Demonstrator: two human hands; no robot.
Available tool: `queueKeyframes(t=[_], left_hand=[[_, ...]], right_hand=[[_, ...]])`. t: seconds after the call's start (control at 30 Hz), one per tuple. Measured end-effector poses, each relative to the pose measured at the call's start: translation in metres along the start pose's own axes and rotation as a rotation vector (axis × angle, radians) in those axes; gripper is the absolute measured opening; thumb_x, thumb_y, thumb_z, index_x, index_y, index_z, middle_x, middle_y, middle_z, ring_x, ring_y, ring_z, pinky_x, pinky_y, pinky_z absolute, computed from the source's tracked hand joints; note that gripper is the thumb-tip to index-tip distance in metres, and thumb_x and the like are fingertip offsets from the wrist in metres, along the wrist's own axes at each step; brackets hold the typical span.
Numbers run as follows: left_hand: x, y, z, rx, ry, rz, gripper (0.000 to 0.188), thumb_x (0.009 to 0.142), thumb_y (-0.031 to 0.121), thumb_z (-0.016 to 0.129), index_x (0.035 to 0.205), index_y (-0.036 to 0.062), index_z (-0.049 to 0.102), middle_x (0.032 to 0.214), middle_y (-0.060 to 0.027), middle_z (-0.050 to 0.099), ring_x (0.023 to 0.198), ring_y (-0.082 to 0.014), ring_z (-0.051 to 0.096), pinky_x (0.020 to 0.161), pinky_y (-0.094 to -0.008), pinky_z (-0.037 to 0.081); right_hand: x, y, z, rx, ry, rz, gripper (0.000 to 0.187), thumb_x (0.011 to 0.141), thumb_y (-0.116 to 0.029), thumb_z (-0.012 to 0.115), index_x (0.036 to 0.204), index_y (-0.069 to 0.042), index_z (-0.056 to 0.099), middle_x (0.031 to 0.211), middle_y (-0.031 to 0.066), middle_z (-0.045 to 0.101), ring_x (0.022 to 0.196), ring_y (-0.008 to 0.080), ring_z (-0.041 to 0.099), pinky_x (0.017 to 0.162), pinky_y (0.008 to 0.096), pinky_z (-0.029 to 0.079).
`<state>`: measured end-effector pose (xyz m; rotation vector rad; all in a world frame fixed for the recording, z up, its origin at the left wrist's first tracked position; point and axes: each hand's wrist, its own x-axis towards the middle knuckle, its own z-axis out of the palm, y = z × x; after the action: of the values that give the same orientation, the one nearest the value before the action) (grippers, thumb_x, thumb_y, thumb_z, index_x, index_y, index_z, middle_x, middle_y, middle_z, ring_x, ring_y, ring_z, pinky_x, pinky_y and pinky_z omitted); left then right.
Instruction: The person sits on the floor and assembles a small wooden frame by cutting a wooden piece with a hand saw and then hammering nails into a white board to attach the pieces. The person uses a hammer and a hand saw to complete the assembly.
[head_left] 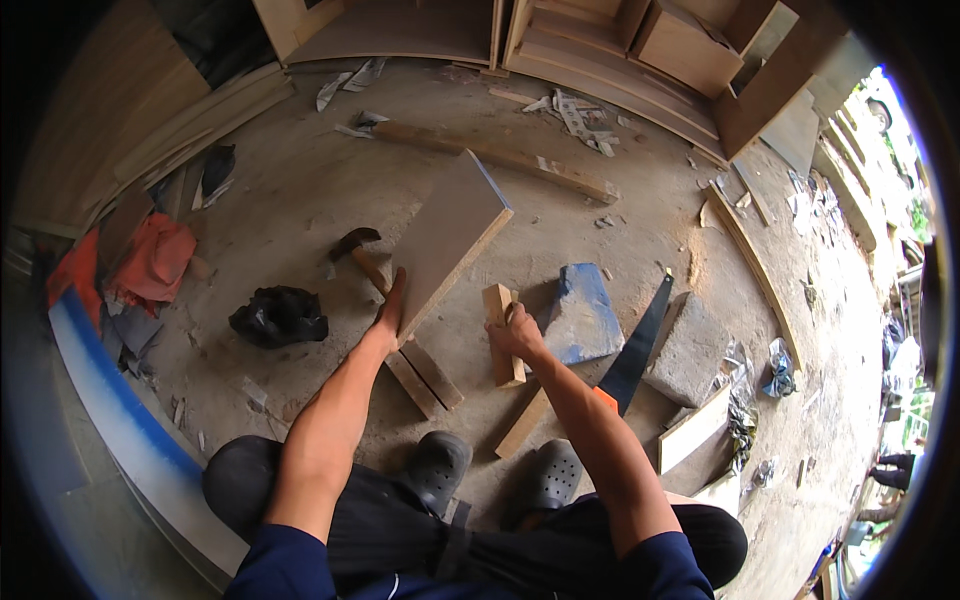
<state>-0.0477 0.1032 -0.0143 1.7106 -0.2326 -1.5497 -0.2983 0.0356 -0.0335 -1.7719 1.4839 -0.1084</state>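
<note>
A: What's nearest?
B: The clogs (440, 470), then a pair of strips (423, 378) lying on the floor between the arms.

A: And the hands?
B: The left hand (390, 318) is nearly flat, fingers straight along the near end of the panel (445, 235); its thumb I can't make out. The right hand (515, 332) is curled closed around the block (506, 362).

A: Where's the panel?
B: Tilted, ahead and left of the block, the two apart. Whether its lower edge touches the strips, I can't tell.

A: How would they handle?
B: The panel looks stiff, moderately heavy, a bit slick on its face; I'd grip opposite edges, minding the corners. The block seems light and hard, best held round its middle.

A: Beyond?
B: The hammer (366, 262) behind the panel's left side, then a beam (490, 160), and cabinets (620, 70) farthest.
</note>
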Motion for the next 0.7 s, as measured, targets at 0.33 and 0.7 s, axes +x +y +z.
queueKeyframes(t=[0.33,0.7], left_hand=[[-0.004,-0.008,-0.003,0.021,-0.056,0.010,0.112,0.076,0.084,0.043,0.151,0.0041,0.021,0.153,-0.0183,0.029,0.140,-0.0294,0.029,0.110,-0.0396,0.029],[-0.005,-0.007,0.010,0.089,-0.038,0.062,0.108,0.074,0.084,0.044,0.150,0.0099,0.026,0.147,-0.0160,0.037,0.127,-0.0284,0.039,0.095,-0.0430,0.038]], right_hand=[[0.033,0.022,0.012,0.278,0.334,-0.035,0.074,0.078,-0.024,0.069,0.139,0.002,0.035,0.124,0.0299,0.055,0.116,0.0417,0.055,0.097,0.0426,0.045],[0.023,0.007,-0.022,0.566,0.405,-0.121,0.058,0.077,-0.007,0.068,0.129,-0.002,0.044,0.111,0.0125,0.061,0.106,0.0235,0.059,0.091,0.0331,0.048]])
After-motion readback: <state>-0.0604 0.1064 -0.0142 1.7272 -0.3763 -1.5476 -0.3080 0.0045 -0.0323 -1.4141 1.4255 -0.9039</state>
